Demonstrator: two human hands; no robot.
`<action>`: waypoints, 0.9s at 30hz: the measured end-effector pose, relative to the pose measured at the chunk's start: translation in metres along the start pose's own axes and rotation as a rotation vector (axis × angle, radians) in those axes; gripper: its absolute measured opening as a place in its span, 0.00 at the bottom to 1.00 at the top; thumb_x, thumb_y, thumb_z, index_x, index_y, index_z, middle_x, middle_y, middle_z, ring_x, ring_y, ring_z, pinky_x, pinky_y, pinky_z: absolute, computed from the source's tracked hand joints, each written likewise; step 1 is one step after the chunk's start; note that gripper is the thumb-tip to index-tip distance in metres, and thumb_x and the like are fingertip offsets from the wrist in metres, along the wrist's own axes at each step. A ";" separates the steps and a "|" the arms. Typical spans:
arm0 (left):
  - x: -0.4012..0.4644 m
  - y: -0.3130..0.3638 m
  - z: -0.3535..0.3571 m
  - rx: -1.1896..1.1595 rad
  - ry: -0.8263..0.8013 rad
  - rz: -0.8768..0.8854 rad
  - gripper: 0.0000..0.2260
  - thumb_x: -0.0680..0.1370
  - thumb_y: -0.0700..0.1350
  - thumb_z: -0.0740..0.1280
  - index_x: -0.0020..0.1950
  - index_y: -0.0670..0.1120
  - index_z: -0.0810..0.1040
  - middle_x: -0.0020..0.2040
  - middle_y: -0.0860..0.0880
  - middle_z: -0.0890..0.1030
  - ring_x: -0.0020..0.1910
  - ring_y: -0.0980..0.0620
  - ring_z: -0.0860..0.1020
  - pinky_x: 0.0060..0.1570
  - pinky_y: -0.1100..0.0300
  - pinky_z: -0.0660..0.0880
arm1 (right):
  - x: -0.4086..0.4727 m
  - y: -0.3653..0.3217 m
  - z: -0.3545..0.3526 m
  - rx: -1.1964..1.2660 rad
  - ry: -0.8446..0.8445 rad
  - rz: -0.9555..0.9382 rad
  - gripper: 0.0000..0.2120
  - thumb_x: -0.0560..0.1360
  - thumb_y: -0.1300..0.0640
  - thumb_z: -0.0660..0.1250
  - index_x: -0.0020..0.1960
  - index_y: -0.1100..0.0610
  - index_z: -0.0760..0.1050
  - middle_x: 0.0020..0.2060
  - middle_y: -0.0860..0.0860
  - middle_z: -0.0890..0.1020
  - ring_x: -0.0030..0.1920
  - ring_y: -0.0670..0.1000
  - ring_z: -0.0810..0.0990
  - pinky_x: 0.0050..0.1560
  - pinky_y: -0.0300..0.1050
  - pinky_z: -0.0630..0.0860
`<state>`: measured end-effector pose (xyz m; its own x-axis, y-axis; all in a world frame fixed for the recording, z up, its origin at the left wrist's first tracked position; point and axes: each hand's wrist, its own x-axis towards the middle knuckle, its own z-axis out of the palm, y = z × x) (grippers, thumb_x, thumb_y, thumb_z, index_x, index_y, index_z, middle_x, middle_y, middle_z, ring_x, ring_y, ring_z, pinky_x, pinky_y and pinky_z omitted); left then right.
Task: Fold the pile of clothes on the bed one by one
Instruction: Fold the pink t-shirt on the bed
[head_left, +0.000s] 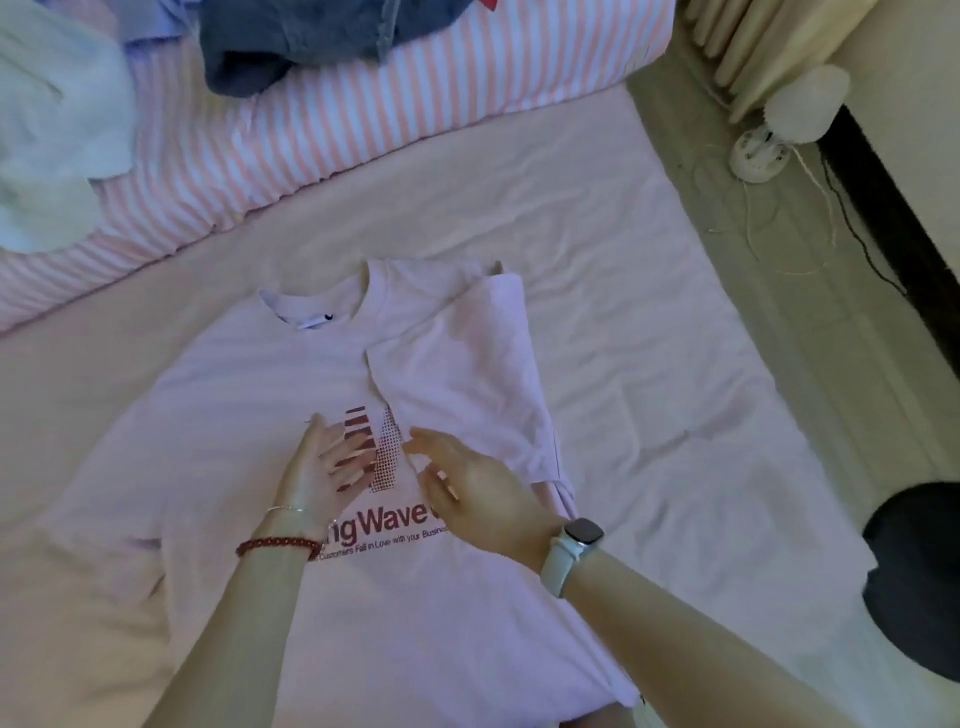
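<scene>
Lying flat on the pale pink bed sheet (597, 291), the soft lilac cotton T-shirt (223, 374) with a maroon printed logo had its right sleeve folded inward over the chest. The left hand (324, 467) rested on the print, fingers (345, 457) loosely spread, holding nothing. The right hand (467, 486) hovered just beside it, fingers relaxed and apart. Beyond lay a pink-and-white striped quilt (322, 130), with rumpled blue denim (296, 41) and a white garment (57, 119) on it.
</scene>
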<state>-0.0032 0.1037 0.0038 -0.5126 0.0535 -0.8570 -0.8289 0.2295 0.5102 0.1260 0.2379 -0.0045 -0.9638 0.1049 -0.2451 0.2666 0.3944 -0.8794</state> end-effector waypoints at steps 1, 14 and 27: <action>0.003 -0.006 -0.003 0.061 0.007 -0.038 0.21 0.80 0.56 0.57 0.66 0.43 0.68 0.59 0.45 0.75 0.56 0.45 0.75 0.58 0.50 0.70 | -0.002 0.005 0.002 -0.007 0.077 0.021 0.20 0.76 0.55 0.51 0.64 0.58 0.71 0.66 0.52 0.73 0.57 0.58 0.78 0.53 0.52 0.76; 0.024 -0.082 0.046 0.498 0.239 0.154 0.13 0.75 0.38 0.63 0.31 0.46 0.69 0.28 0.48 0.70 0.31 0.49 0.68 0.33 0.61 0.65 | -0.077 0.098 -0.011 -0.797 -0.044 0.085 0.25 0.69 0.58 0.55 0.64 0.57 0.74 0.67 0.52 0.73 0.69 0.52 0.63 0.64 0.55 0.61; -0.007 -0.072 -0.086 0.513 0.465 0.261 0.11 0.77 0.37 0.62 0.59 0.38 0.74 0.60 0.41 0.75 0.49 0.52 0.71 0.48 0.63 0.65 | -0.020 0.010 0.074 -0.705 -0.128 0.284 0.24 0.61 0.58 0.74 0.57 0.57 0.76 0.61 0.60 0.76 0.61 0.64 0.75 0.53 0.67 0.74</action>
<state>0.0409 0.0027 -0.0212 -0.8153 -0.2224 -0.5346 -0.5162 0.6974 0.4972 0.1482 0.1717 -0.0383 -0.8393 0.1996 -0.5057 0.3965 0.8611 -0.3182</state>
